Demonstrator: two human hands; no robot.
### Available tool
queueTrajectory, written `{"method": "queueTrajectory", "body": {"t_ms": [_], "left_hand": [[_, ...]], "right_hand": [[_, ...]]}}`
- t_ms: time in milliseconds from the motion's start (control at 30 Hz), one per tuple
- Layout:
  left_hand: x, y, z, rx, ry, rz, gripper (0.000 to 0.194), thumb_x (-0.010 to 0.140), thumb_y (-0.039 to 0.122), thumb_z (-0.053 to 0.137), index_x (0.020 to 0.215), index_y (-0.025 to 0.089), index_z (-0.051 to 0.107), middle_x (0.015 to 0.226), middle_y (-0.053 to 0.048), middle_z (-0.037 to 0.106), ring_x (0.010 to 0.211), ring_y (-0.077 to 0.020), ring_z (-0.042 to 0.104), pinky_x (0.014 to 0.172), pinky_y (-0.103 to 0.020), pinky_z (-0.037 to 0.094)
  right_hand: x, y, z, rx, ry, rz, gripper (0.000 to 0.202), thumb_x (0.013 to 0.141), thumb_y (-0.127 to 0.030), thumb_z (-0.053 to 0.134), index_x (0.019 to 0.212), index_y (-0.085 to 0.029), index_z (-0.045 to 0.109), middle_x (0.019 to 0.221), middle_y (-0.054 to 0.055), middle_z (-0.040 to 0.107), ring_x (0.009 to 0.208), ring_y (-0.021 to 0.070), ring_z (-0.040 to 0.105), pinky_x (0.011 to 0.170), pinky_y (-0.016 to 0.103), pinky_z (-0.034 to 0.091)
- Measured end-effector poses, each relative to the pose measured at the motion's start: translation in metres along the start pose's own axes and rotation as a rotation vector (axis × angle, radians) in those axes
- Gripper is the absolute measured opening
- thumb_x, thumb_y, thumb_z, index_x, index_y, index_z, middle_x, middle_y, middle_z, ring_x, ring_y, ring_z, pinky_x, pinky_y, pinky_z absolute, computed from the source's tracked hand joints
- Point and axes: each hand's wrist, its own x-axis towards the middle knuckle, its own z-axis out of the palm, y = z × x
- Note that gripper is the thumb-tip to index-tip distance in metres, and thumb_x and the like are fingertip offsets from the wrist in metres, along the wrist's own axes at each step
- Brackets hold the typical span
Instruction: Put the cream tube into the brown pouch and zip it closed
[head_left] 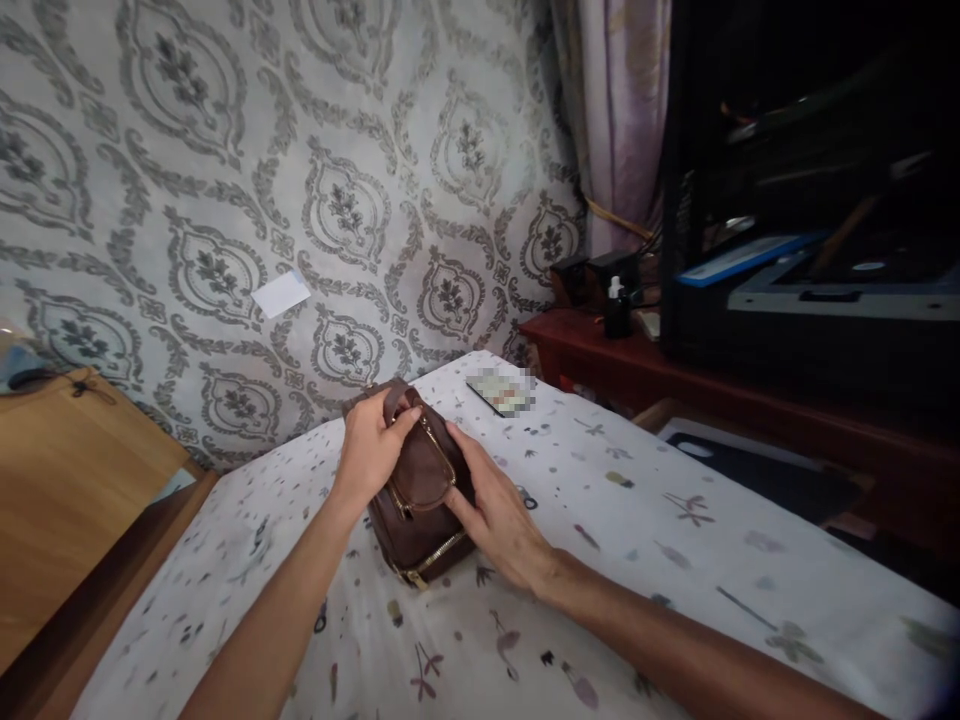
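A small brown leather handbag [424, 478] with gold zippers lies on the patterned white sheet [300, 570]. My left hand [369, 452] is closed on its upper left part, by a short strap, with the thumb bent over the top near a zipper. Against the bag's right side rests my right hand [496, 512], its thumb on the front pocket and its fingers along the far side, partly hidden. The front pocket's zipper curves between the two hands. Another gold zipper runs along the lower edge.
A phone [499, 392], its screen blurred out, lies beyond the bag. Behind stands a wallpapered wall [345, 200] with a white card [281, 293]. On the right, a dark red table [600, 350] holds a small dropper bottle [616, 310]. A wooden board [82, 480] borders the left.
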Motion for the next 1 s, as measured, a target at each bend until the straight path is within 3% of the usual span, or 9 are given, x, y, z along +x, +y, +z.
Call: {"method": "queueTrajectory", "body": {"t_ms": [300,533,667,733,800,900,933,1000], "left_hand": [[-0.004,-0.004,0.002,-0.049,0.016,0.058,0.015,0.08,0.032,0.062,0.073,0.018,0.06,0.073,0.0,0.062,0.072,-0.0167,0.056,0.071,-0.028,0.041],[-0.005,-0.007,0.001,-0.042,-0.025,0.098,0.017,0.082,0.032,0.062,0.073,0.018,0.059,0.075,0.0,0.06,0.074,-0.0165,0.057,0.073,-0.028,0.043],[-0.01,-0.002,-0.001,0.069,-0.036,0.128,0.011,0.087,0.029,0.059,0.085,0.019,0.061,0.086,-0.003,0.064,0.085,-0.0187,0.06,0.082,-0.032,0.046],[-0.022,0.001,-0.002,0.116,0.003,0.204,0.02,0.089,0.026,0.059,0.108,0.02,0.06,0.106,-0.006,0.065,0.102,-0.0212,0.06,0.092,-0.035,0.046],[-0.041,0.002,-0.003,0.172,0.133,0.332,0.042,0.088,0.024,0.063,0.128,0.022,0.049,0.124,-0.01,0.058,0.117,-0.0233,0.055,0.099,-0.039,0.045],[-0.074,0.003,-0.002,0.383,0.394,0.62,0.039,0.086,0.019,0.066,0.122,0.019,0.051,0.116,-0.012,0.058,0.113,-0.0255,0.053,0.099,-0.044,0.045],[-0.083,0.003,0.0,0.438,0.39,0.719,0.032,0.086,0.015,0.066,0.116,0.018,0.054,0.107,-0.011,0.06,0.105,-0.0244,0.055,0.096,-0.043,0.046],[-0.096,0.003,0.004,0.53,0.265,0.851,0.023,0.087,0.01,0.063,0.109,0.015,0.058,0.097,-0.01,0.064,0.096,-0.0229,0.057,0.092,-0.041,0.048]], "right_hand": [[0.006,0.005,0.002,0.118,0.013,0.072,0.057,0.1,-0.024,0.036,0.156,-0.028,0.029,0.156,0.007,0.043,0.142,0.0216,0.043,0.12,0.046,0.034],[0.009,0.007,0.0,0.138,0.029,0.024,0.057,0.1,-0.024,0.037,0.156,-0.031,0.03,0.154,0.004,0.046,0.14,0.0215,0.046,0.118,0.045,0.037],[0.016,0.004,-0.01,0.055,0.026,-0.008,0.049,0.1,-0.033,0.04,0.148,-0.024,0.045,0.148,0.011,0.052,0.137,0.0248,0.049,0.116,0.048,0.039],[0.025,-0.001,-0.016,0.003,0.052,-0.025,0.044,0.1,-0.035,0.042,0.14,-0.022,0.054,0.144,0.013,0.056,0.135,0.0258,0.05,0.115,0.049,0.039],[0.036,-0.008,-0.021,-0.025,0.07,-0.06,0.04,0.099,-0.034,0.045,0.134,-0.023,0.059,0.139,0.012,0.06,0.132,0.0261,0.052,0.112,0.049,0.04],[0.058,-0.019,-0.025,0.001,0.043,-0.121,0.032,0.094,-0.029,0.051,0.122,-0.022,0.067,0.124,0.01,0.069,0.119,0.0259,0.059,0.105,0.046,0.045],[0.065,-0.022,-0.025,0.027,0.018,-0.136,0.028,0.094,-0.026,0.05,0.111,-0.022,0.071,0.114,0.008,0.073,0.111,0.025,0.063,0.1,0.044,0.047],[0.078,-0.026,-0.023,0.091,-0.015,-0.115,0.024,0.092,-0.024,0.051,0.096,-0.023,0.075,0.098,0.004,0.076,0.097,0.0231,0.066,0.09,0.038,0.049]]}}
